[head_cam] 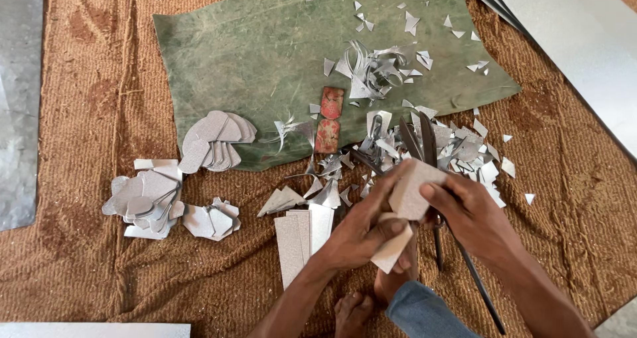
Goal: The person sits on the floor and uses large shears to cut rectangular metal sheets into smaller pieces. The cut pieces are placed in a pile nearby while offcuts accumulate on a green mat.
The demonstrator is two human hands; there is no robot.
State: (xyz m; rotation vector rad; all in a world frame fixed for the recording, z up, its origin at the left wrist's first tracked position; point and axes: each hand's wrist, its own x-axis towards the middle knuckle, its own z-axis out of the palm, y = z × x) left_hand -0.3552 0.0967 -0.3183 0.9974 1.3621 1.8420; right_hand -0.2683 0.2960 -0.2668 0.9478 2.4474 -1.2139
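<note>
My left hand grips a grey sheet-metal strip that runs up between both hands. My right hand holds long dark tin snips; the blades point away from me, just past the strip's top edge, and the handles run down past my wrist. Right under my hands lie several flat metal strips. My bare foot rests below on the mat.
A brown woven mat covers the floor, with a green cloth on it. Piles of cut rounded metal pieces lie left. Offcut scraps are scattered ahead. Two red tags sit centre. Large metal sheets lie right.
</note>
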